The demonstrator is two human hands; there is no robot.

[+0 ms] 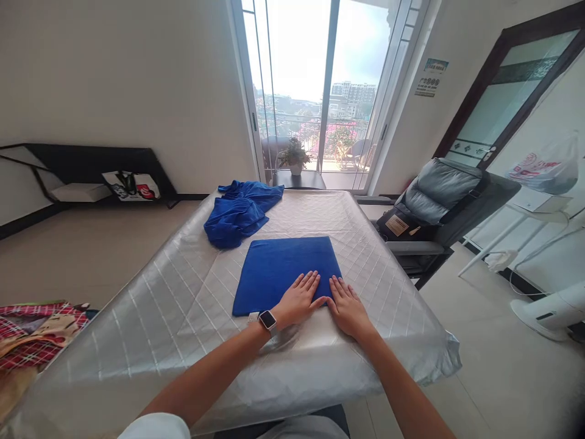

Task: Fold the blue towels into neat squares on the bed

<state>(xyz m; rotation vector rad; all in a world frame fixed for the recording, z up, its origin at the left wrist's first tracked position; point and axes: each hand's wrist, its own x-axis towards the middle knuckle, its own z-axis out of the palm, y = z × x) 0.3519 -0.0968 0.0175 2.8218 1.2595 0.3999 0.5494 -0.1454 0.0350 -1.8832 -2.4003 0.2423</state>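
Observation:
A blue cloth [283,268] lies flat on the table in a neat, nearly square shape, with a small white tag at its near left corner. My left hand [299,299] rests palm down on its near right part, fingers stretched out. Beside it, my right hand [347,305] lies flat over the near right corner, its fingertips on the cloth and the palm towards the table cover. The two thumbs meet or almost meet. Farther back on the left, a second blue cloth [240,213] sits in a crumpled heap, touched by neither hand.
A silvery quilted cover [150,305] drapes over the table. Right of the table stands a dark armchair [439,201] with a black bag on it. A potted plant [295,155] stands by the glass door. Red checked fabric [36,335] lies at the lower left.

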